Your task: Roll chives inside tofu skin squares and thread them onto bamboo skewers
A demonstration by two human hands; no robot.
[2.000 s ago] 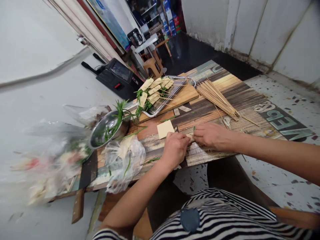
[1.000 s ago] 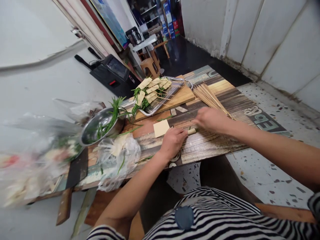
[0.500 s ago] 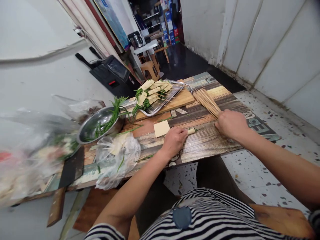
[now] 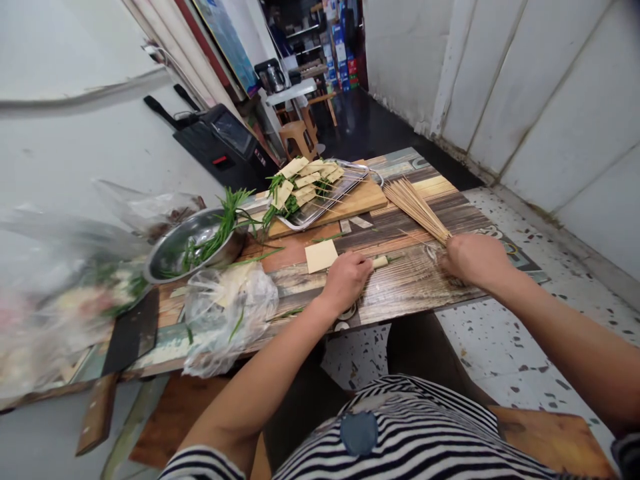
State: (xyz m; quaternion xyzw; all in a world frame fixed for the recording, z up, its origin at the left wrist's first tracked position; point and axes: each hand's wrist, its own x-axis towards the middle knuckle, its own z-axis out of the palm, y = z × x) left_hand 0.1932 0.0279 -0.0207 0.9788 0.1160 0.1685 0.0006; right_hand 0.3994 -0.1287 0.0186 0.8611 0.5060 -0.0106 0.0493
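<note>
My left hand (image 4: 347, 279) is closed on a small tofu-skin roll (image 4: 381, 262), pressed to the table, with green tips poking from its right end. A flat square tofu sheet (image 4: 321, 257) lies just beyond these fingers. On the right, my right hand (image 4: 475, 259) is closed at the near end of a fanned bundle of bamboo skewers (image 4: 416, 207). One thin skewer (image 4: 414, 238) juts from it, apart from the bundle and blurred. The fingertips of that hand are mostly hidden.
Finished skewers of tofu and greens (image 4: 305, 180) lie on a metal tray (image 4: 345, 199) over a wooden board (image 4: 365, 200). Leftward are a steel bowl (image 4: 173, 248) of chives, a plastic bag (image 4: 230, 320), and a cleaver (image 4: 131, 333) overhanging the table edge.
My right hand has shifted slightly right and toward me at the bundle's end, and a single skewer now shows beside it. My left hand stays on the roll. The view has turned slightly.
</note>
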